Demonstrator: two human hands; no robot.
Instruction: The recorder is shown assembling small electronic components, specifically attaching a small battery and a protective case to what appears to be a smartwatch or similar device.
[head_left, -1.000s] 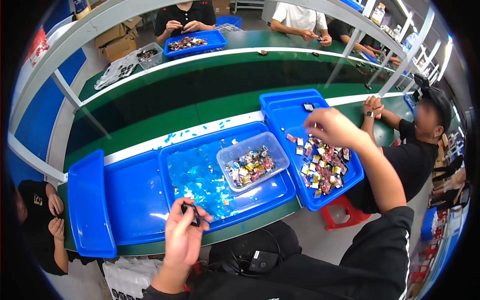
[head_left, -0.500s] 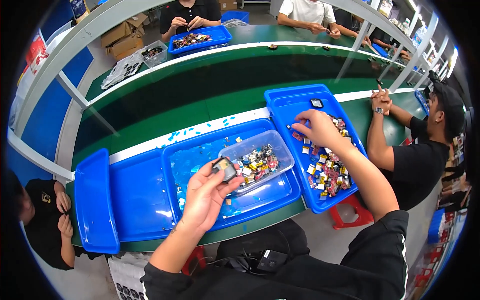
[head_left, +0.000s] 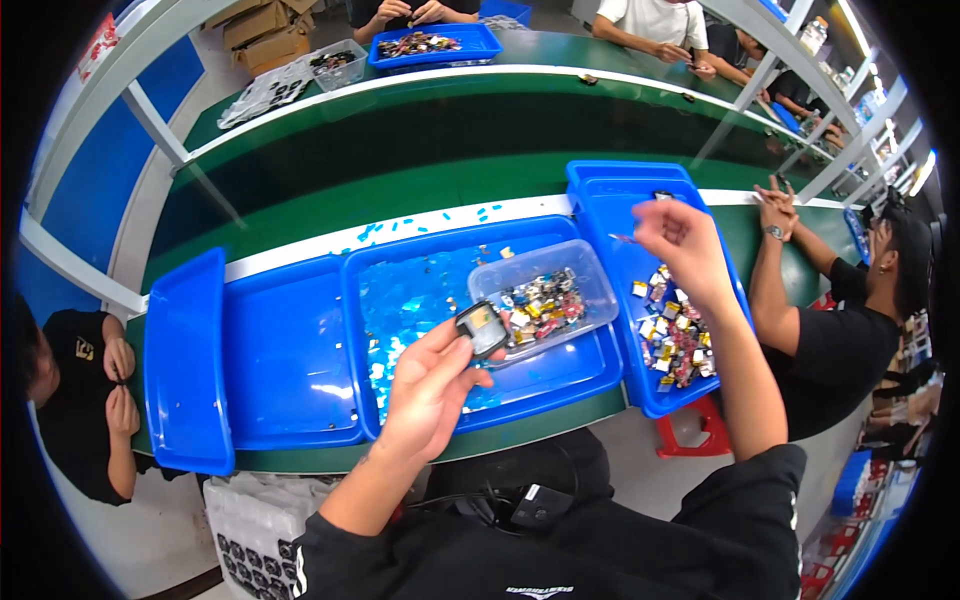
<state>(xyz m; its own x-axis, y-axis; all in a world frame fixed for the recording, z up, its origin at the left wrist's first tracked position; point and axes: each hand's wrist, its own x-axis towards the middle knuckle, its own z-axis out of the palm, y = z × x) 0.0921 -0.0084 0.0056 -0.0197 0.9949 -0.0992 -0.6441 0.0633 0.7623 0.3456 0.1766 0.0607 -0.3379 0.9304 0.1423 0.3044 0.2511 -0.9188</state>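
Fingertips of my left hand (head_left: 430, 385) pinched a small dark square part (head_left: 483, 329) by its edges, raised just over the near rim of the clear plastic tub (head_left: 590, 285). My right hand (head_left: 680, 245) hung above the right blue tray (head_left: 600, 190), thumb and forefinger closed on a tiny thin piece (head_left: 622, 238), too small for me to say what it was. The tub already held a heap of small mixed parts, and many more lay loose in the right tray below my right wrist, so I judged the sorting only partway done, with plenty left. The tub sat in the middle blue tray (head_left: 420, 290), strewn with pale flakes; left of it, another blue tray (head_left: 290, 350) lay nearly bare.
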